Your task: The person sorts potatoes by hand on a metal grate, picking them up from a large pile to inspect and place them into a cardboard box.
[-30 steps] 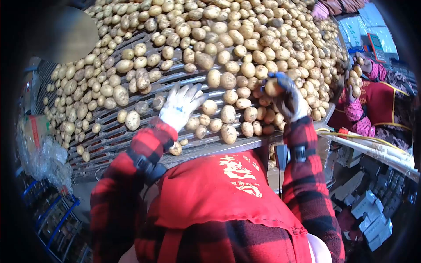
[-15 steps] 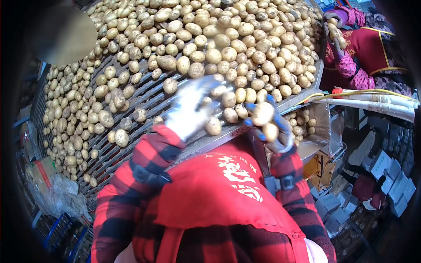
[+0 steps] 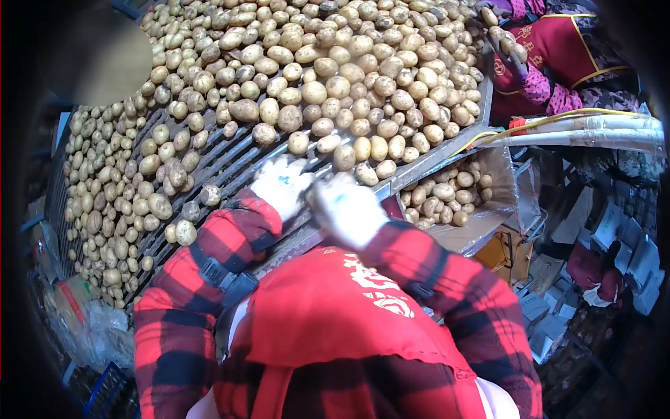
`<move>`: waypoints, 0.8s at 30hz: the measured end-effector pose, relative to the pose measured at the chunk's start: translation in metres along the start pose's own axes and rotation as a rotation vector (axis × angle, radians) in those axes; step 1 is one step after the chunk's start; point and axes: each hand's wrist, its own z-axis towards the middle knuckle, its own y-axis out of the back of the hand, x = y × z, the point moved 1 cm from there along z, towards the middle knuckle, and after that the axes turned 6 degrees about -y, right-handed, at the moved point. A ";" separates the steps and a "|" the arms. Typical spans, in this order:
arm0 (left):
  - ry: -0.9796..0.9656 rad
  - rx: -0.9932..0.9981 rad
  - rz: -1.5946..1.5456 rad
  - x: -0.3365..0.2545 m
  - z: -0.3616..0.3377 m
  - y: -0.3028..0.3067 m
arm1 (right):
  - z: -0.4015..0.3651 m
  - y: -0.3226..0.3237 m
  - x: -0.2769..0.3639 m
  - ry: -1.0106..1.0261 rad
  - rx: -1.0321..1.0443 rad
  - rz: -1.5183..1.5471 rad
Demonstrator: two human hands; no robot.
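Note:
My left hand (image 3: 283, 185), in a white glove with small blue marks, is over the metal slats (image 3: 227, 159) near the front edge. Its fingers reach up and right, looking loosely apart, and no potato shows in them. My right hand (image 3: 351, 213), also white-gloved, has crossed in front of my apron, close beside the left. Motion smears its fingers, and whatever lies under them is hidden. Nearest to both hands are several loose potatoes (image 3: 344, 158) along the edge. A great heap of potatoes (image 3: 328, 66) covers the slatted table beyond.
A lined box (image 3: 513, 185) of potatoes stands below the table's right edge. White pipes (image 3: 593, 133) and a yellow cable run beside it. A co-worker in a red apron (image 3: 541, 56) holds potatoes at upper right. Plastic wrapping (image 3: 105, 321) lies at left; another person is at lower right.
My right hand has moved left from the table edge, and the two potatoes it held no longer show. My left hand has drawn back slightly toward me. The camera view has shifted a little.

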 end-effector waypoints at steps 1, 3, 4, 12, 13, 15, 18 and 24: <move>0.087 0.072 -0.086 0.001 -0.001 0.015 | 0.011 -0.012 0.015 0.029 0.104 -0.116; 0.187 0.055 -0.216 0.015 -0.005 0.016 | 0.032 -0.088 0.012 -0.001 0.196 -0.356; 0.216 0.092 -0.258 0.018 -0.009 0.030 | 0.045 -0.100 0.012 -0.099 0.252 -0.316; 0.529 -0.443 -1.424 0.021 -0.040 0.017 | 0.033 0.040 -0.006 -0.511 0.595 1.821; 0.410 -0.474 -1.667 0.013 -0.034 0.019 | 0.020 0.017 -0.034 -0.472 0.633 1.931; 0.210 -0.451 -1.772 -0.013 -0.012 0.044 | 0.001 0.021 -0.040 -0.326 0.589 2.286; -0.093 -0.559 -0.791 -0.068 0.045 0.052 | -0.038 0.026 -0.055 -0.367 0.291 2.413; -0.318 -0.501 -0.554 -0.104 0.074 0.053 | -0.133 0.074 -0.116 -0.471 -0.235 2.135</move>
